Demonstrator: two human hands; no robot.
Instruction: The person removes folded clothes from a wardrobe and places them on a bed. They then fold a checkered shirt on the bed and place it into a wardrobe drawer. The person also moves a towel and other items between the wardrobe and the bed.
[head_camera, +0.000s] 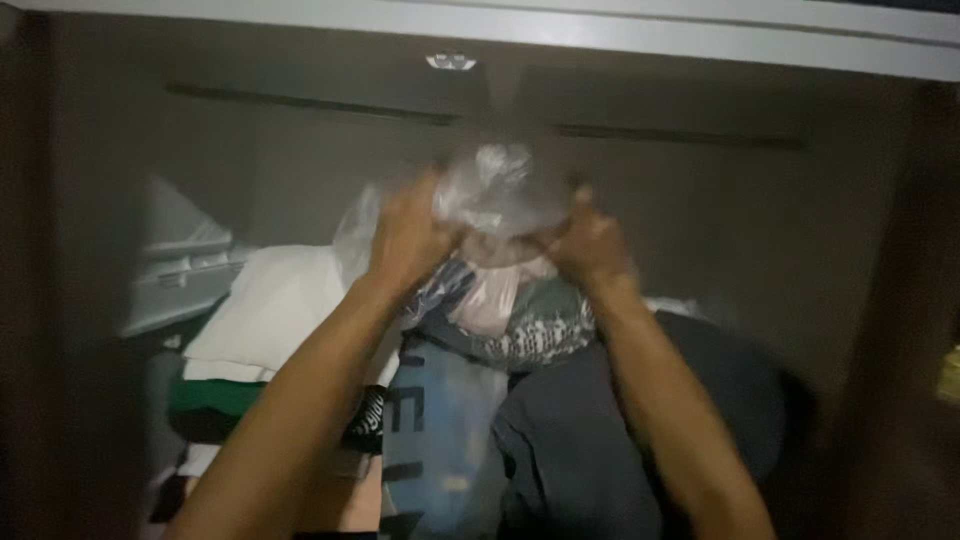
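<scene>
Both my arms reach up into a dim cupboard. My left hand and my right hand grip the two sides of a clear crumpled plastic bag, held just above a heap of clothes. Right under the bag lies a patterned grey-and-white cloth with a pinkish piece beside it. The picture is blurred, so the bag's contents cannot be made out.
A white folded cloth lies on a green one at the left. A blue garment and a dark grey garment fill the front. A pale box stands far left. The cupboard's back wall is close behind.
</scene>
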